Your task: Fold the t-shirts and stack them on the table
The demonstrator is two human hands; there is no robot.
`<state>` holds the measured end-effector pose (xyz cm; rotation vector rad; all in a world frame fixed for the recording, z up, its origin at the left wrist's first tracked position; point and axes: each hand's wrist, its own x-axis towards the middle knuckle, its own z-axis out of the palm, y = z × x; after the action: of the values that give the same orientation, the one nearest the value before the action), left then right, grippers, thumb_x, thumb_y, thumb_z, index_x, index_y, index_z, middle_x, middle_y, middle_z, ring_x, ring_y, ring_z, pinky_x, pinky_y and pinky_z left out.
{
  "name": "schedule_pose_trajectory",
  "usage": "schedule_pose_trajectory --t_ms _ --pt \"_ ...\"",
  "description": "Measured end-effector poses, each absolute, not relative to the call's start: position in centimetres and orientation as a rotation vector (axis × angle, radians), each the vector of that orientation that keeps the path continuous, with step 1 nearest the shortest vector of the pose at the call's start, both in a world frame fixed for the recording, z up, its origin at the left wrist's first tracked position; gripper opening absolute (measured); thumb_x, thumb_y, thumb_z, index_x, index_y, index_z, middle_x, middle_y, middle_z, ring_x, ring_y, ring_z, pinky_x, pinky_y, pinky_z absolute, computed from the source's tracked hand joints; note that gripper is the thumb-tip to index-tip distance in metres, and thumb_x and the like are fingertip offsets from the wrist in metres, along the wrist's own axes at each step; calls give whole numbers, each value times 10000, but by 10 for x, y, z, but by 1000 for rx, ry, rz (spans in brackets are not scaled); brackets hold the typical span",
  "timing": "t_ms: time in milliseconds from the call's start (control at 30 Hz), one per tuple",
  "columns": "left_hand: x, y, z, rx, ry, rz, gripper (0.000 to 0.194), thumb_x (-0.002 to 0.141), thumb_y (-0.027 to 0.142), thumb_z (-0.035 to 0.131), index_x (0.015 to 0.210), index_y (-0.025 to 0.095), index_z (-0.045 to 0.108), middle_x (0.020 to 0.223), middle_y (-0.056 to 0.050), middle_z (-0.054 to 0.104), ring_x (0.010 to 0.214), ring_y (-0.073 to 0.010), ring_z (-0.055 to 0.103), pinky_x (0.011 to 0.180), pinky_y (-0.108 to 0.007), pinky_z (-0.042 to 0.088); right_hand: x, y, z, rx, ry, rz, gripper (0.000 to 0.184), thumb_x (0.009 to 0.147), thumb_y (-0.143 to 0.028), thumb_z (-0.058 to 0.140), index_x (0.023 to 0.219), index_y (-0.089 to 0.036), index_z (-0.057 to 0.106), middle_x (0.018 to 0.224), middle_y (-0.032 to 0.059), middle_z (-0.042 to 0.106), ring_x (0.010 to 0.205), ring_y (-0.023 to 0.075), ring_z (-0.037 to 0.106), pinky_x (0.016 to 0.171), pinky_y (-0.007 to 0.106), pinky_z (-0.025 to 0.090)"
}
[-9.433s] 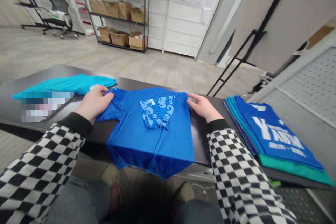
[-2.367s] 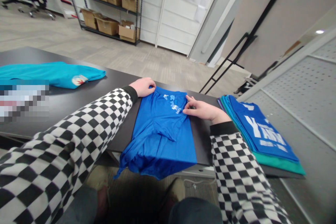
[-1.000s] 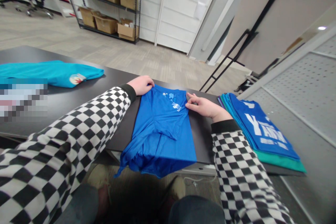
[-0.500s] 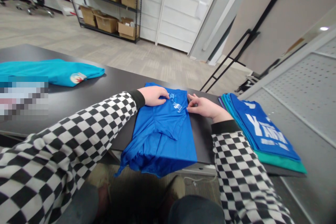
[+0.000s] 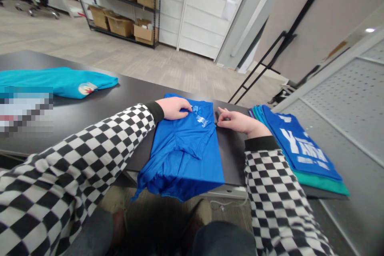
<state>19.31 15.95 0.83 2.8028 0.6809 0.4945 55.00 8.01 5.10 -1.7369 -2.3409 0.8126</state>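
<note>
A blue T-shirt [image 5: 186, 160] lies folded into a narrow strip on the black table [image 5: 132, 96], with a pale print near its far end and its near end hanging over the table edge. My left hand [image 5: 175, 108] rests on the far end of the shirt, just left of the print, and does not visibly grip it. My right hand [image 5: 237, 122] lies on the bare tabletop with its fingertips just beyond the shirt's right edge, touching nothing else.
A stack of folded blue and teal shirts [image 5: 300, 148] sits at the table's right end. A teal shirt [image 5: 54, 82] lies at the far left beside a blurred patch [image 5: 25, 112]. Shelves with cardboard boxes [image 5: 120, 8] stand behind.
Over the earlier frames the shirt went from wide to a narrow folded strip. My left hand has slid right onto it, and my right hand has just lifted off its edge, moving right.
</note>
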Motion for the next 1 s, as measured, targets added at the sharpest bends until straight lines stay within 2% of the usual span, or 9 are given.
schedule_pose_trajectory --t_ms 67,200,267,367,533,600,800,1000 --pt "193 159 9 2803 683 492 377 1061 331 629 1352 205 834 1472 -89 787 1387 -234 727 1259 -312 502 545 80 49 -1748 -2331 796 502 881 -751 803 975 -257 808 1841 93 431 1792 352 136 1452 503 132" --pt "193 159 9 2804 692 493 378 1059 329 637 1351 198 837 1461 -93 792 1383 -235 730 1255 -302 503 531 82 45 -1641 -2399 782 513 882 -782 793 870 -269 775 1639 82 684 1764 365 268 1467 469 18" --pt "193 158 10 2801 696 495 379 1056 327 640 1353 200 838 1466 -95 791 1384 -238 730 1255 -307 504 528 83 44 -1598 -2402 782 506 876 -777 796 834 -275 756 1554 101 745 1750 363 310 1466 472 4" --pt "193 158 10 2793 693 494 382 1054 329 637 1356 210 838 1476 -94 787 1389 -243 729 1260 -319 505 530 83 45 -1603 -2373 793 471 868 -747 813 829 -281 757 1594 120 715 1764 351 269 1465 491 44" --pt "193 158 11 2786 702 474 379 1059 337 629 1360 224 831 1492 -85 780 1406 -231 717 1274 -322 490 540 80 47 -1648 -2298 860 427 863 -697 831 889 -273 787 1828 52 444 1781 357 201 1462 511 87" --pt "193 157 11 2784 704 468 383 1063 340 625 1365 220 827 1501 -89 775 1413 -232 712 1279 -325 484 541 79 47 -1642 -2299 883 422 868 -693 831 895 -273 792 1842 35 411 1779 363 203 1462 523 80" --pt "193 157 11 2785 706 460 391 1068 346 619 1376 211 819 1505 -93 771 1418 -231 706 1281 -322 478 538 81 45 -1676 -2362 817 328 885 -603 856 830 -287 789 1745 42 567 1767 369 246 1469 529 86" --pt "193 157 12 2796 709 456 395 1068 348 612 1373 203 817 1497 -98 773 1413 -238 710 1274 -329 488 538 81 46 -1787 -2341 699 334 892 -576 887 869 -267 762 1690 95 635 1758 391 270 1455 549 178"
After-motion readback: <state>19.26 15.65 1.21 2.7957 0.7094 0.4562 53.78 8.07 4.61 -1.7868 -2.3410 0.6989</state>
